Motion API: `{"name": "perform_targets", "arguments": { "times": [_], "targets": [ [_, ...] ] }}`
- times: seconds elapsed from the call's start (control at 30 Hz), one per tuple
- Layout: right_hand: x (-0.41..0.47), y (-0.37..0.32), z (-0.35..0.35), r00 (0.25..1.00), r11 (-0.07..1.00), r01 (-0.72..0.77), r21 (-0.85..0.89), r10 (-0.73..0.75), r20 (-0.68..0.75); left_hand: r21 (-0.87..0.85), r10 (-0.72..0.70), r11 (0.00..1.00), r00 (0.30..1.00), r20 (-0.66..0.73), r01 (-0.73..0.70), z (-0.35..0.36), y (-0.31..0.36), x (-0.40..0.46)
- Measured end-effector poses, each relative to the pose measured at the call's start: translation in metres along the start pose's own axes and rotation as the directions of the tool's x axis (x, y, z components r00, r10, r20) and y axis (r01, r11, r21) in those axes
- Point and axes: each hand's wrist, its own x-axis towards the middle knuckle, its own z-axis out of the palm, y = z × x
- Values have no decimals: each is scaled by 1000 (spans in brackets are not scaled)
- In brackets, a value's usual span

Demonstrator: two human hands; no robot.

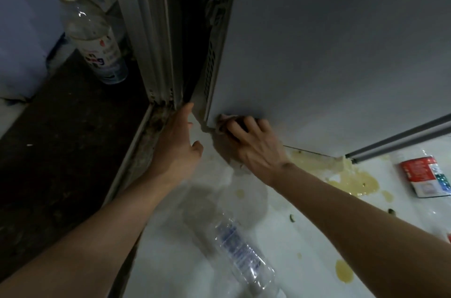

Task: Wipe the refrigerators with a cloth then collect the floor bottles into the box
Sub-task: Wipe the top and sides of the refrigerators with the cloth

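A white refrigerator (pixel 329 54) fills the upper right. My right hand (pixel 253 144) grips a pale cloth (pixel 225 118) and presses it against the bottom corner of the refrigerator's side panel. Most of the cloth is hidden under my fingers. My left hand (pixel 178 144) reaches toward the dark gap beside the refrigerator with fingers straight, holding nothing. A clear empty plastic bottle (pixel 239 251) lies on the white floor between my forearms. A second clear bottle (pixel 94 34) with a white cap stands upright at the upper left. A crushed bottle with a red label (pixel 425 175) lies at the right.
Yellowish spill stains (pixel 351 180) spread over the white floor (pixel 305 236) near the refrigerator's base. A sliding door frame (pixel 156 41) stands left of the gap, with a grimy track below. Dark flooring (pixel 61 139) lies at the left. A grey bar (pixel 400 139) slants at the right.
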Motion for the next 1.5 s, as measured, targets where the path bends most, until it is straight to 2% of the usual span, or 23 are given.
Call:
{"name": "perform_targets", "arguments": {
  "times": [0.2,0.3,0.4,0.5,0.63,0.67,0.77,0.83,0.9,0.97,1.03,1.1,1.2,1.3,1.4,1.5],
  "targets": [
    [27,-20,-4,998,1000,16,-15,-15,63,-26,26,999,999,36,-26,0,2,1],
    [7,-4,3,998,995,34,-94,-28,59,-22,64,998,996,54,-63,7,10,1],
    [-30,17,10,984,990,91,-111,-72,163,-46,48,998,997,54,-45,14,18,-1],
    [-65,42,15,981,995,26,-93,-8,195,-48,16,999,999,51,-14,15,19,-3],
    [-101,57,16,934,991,-103,-90,128,332,-66,12,998,997,81,-7,13,16,-2],
    [-104,54,16,928,987,-138,-87,159,337,-65,14,998,996,84,-9,13,17,-2],
    [-83,41,11,958,969,-237,70,221,184,-41,10,999,997,71,-7,16,19,-4],
    [-56,28,6,976,970,-207,129,195,95,-48,17,999,997,74,-13,17,21,-4],
    [-36,18,6,985,979,-145,146,128,117,-50,56,997,994,93,-52,16,23,-3],
    [-34,16,10,968,992,-89,85,66,241,-24,97,995,992,75,-95,15,24,-4],
    [-47,27,10,972,998,-67,10,63,228,43,120,992,993,-5,-119,16,26,-14],
    [-66,41,10,977,995,-96,41,87,196,127,183,976,981,-57,-175,21,30,-27],
    [-102,63,11,949,989,-149,-27,150,278,282,360,890,932,51,-359,33,41,-40],
    [-137,79,28,862,979,-203,30,164,480,443,527,698,823,213,-562,49,61,-37],
    [-166,90,30,771,921,-389,-17,335,541,502,567,542,734,374,-674,62,79,-30],
    [-181,91,27,681,813,-582,-23,502,533,528,566,490,714,413,-694,68,86,-25]
  ]
}}
